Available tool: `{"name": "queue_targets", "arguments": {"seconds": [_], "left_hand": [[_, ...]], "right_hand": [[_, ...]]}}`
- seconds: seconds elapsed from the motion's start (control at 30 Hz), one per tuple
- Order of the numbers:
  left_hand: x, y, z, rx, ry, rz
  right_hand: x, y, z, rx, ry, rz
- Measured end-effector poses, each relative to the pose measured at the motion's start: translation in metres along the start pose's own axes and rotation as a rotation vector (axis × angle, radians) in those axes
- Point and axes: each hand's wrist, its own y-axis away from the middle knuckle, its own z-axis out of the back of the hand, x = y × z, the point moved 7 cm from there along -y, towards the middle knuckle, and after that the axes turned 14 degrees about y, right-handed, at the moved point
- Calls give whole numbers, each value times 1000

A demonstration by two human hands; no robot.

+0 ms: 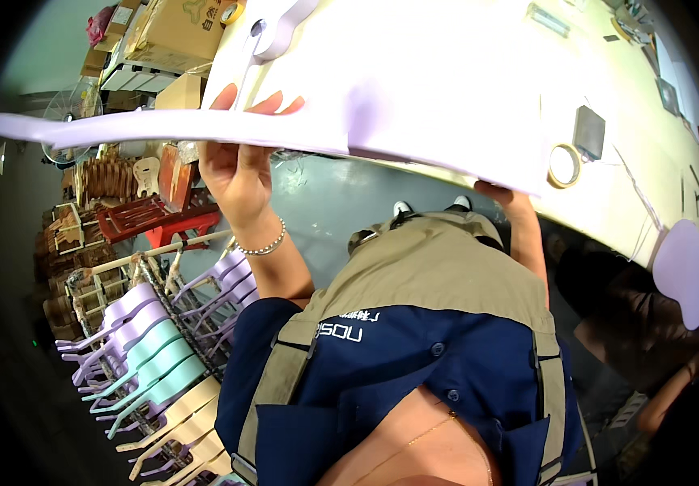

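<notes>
A pale purple guitar-shaped instrument (179, 127), small like a ukulele and without strings that I can see, is held nearly edge-on above the near edge of the table. Its neck points to the left. My left hand (240, 174), with a beaded bracelet at the wrist, is closed round the neck, the fingertips showing past its far side. At the body's right end, my right hand (507, 198) grips the lower edge; most of its fingers are hidden. Glare washes out much of the body. Beyond my left hand, another purple instrument (281, 32) lies on the table.
The pale table (447, 65) carries a tape roll (564, 166) and a dark flat box (589, 132). At lower left a rack holds several purple, teal and cream instruments (155, 356). Cardboard boxes (175, 36) stand behind. A co-worker at right is beside a purple body (680, 275).
</notes>
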Motion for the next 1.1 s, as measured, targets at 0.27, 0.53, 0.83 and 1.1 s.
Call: {"name": "queue_targets", "arguments": {"seconds": [0.27,0.53,0.83,1.1], "left_hand": [[8,-10,-56,185,76,-90],[16,-6,-57,150,76,-76],[26,11,-29,-19,41,-35],[37,30,0,-343,4,23]], "right_hand": [[-24,-7,-25,-134,185,173],[-25,2,-11,-237,140,175],[-26,12,9,-293,260,37],[26,18,26,-386,152,20]]}}
